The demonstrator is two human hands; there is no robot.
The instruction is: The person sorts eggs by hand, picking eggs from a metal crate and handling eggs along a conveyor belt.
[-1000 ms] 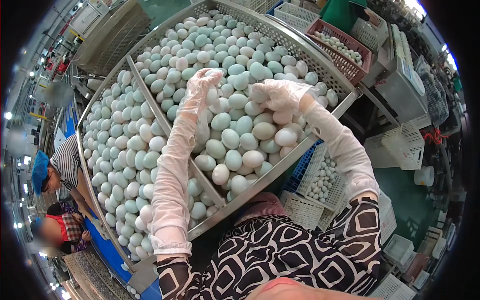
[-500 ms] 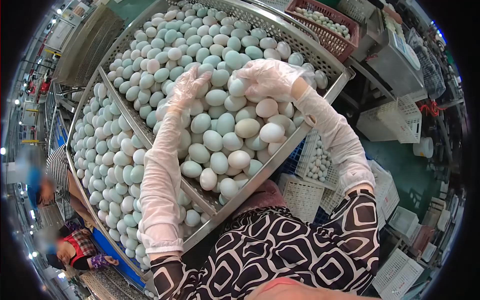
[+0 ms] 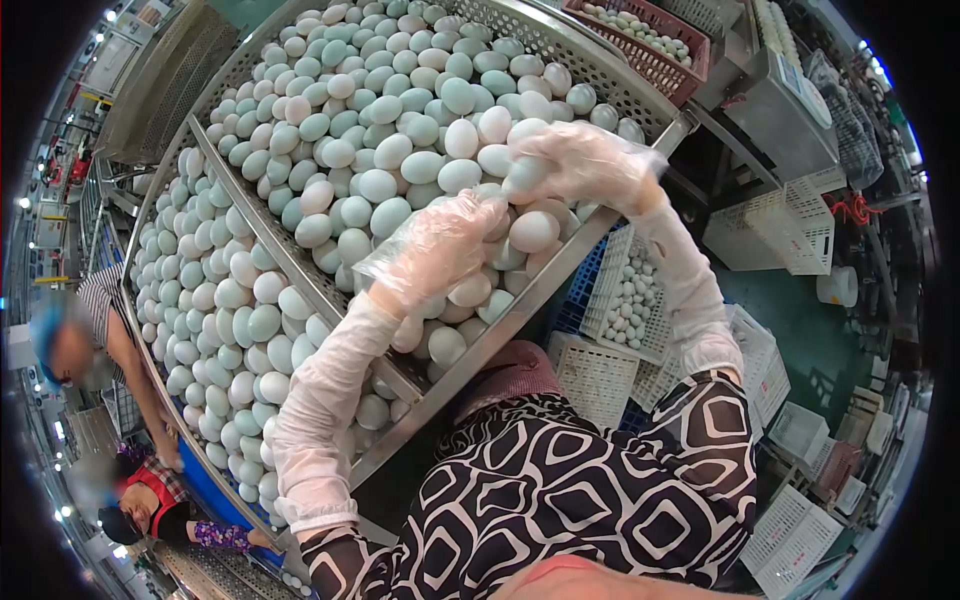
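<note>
Pale blue and cream eggs (image 3: 378, 186) fill a perforated metal tray (image 3: 655, 105) with a metal divider (image 3: 262, 232). My left hand (image 3: 440, 245), in a clear plastic glove, lies over the eggs near the tray's front, its fingers curled inward; what they hold, if anything, is hidden. To its right, my right hand (image 3: 583, 160), gloved the same way, is closed on a pale egg (image 3: 527, 175) close to the tray's right edge. The fingertips of both hands are near each other.
More eggs (image 3: 225, 340) lie left of the divider. A red basket (image 3: 640, 45) of eggs stands at the back right, white crates (image 3: 595, 380) at the lower right. Two other people are at the left, one with a blue cap (image 3: 48, 340).
My left hand has moved right and toward me across the eggs. My right hand has shifted slightly right. Eggs near the hands lie differently. The people at the left have changed posture.
</note>
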